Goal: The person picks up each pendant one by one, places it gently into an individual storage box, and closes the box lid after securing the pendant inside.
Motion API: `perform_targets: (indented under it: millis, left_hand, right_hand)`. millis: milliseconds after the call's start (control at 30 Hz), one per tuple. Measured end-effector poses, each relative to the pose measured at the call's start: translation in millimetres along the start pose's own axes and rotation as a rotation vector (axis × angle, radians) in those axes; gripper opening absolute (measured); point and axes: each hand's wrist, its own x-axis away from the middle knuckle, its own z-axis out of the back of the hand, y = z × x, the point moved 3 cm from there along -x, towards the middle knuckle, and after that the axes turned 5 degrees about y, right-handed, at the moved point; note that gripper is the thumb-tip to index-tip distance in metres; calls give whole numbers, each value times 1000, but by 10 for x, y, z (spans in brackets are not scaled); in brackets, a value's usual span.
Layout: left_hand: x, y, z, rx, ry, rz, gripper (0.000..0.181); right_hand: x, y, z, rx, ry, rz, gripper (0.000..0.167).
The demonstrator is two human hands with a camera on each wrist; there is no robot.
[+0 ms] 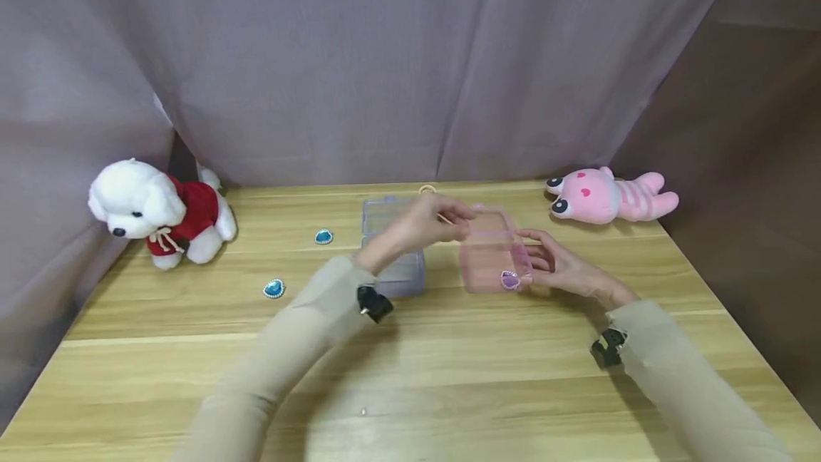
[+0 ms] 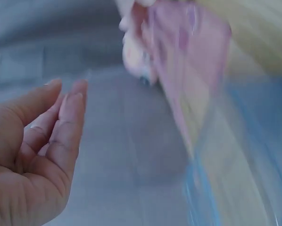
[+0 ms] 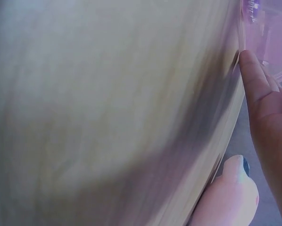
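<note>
A clear pink plastic box (image 1: 487,269) stands with its lid (image 1: 489,222) folded back. At its right front corner shows a purple heart-shaped gem (image 1: 509,279) with a pale beaded edge. My right hand (image 1: 558,262) lies along the box's right side, its fingers and thumb touching the wall. My left hand (image 1: 436,219) hovers at the pink box's left edge, above the clear blue box (image 1: 403,273), which it partly hides. In the left wrist view, nothing shows between the slightly bent fingers (image 2: 68,127) and the thumb.
Two blue heart gems (image 1: 323,237) lie on the wooden table (image 1: 410,405), left of the boxes. A white plush dog (image 1: 186,212) in red sits at the far left. A pink plush toy (image 1: 609,196) lies at the back right. Behind the boxes is a small ring (image 1: 427,189).
</note>
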Motion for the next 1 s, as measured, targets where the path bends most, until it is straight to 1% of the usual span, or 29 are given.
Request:
perform_targets:
  millis: [33,67,133,167,233,300,367,433,533,600,767,1000]
  left_hand:
    - [89,-60,154,57,39,28,29]
    - [172,-141,305,95,80,51,30]
    - [340,-342,587,120,142,102,30]
    - [417,-451,702,119,168,131,31]
    - [545,-677,868,80,194,181,31]
    - [649,-899,953,48,182,227,32]
    - [719,-1092,971,20,167,265,33]
    - [763,-1248,959,22,136,296,34]
    - [798,-1391,929,18,114,322,37]
    - [807,-1436,905,10,113,343,36]
    - [797,-1483,855,-95,128,333,31]
    - [817,-1487,832,-245,135,261,22]
  right_hand:
    - [-3,-9,10,6,-1,0,79]
    - [-5,-19,20,12,-1,2,79]
    - [-6,-36,40,16,-3,10,78]
    - [-6,-40,47,16,-4,15,77]
    - [1,-45,58,19,-5,22,76]
    - [12,-42,65,25,-4,25,76]
    - [23,-32,68,29,2,15,77]
    - [29,-20,67,31,9,2,78]
    - [27,-5,55,15,12,-18,79]
    - [26,2,43,3,13,-26,80]
    - [19,8,10,-15,9,-35,81]
    - [-6,-27,-14,-9,-7,-19,81]
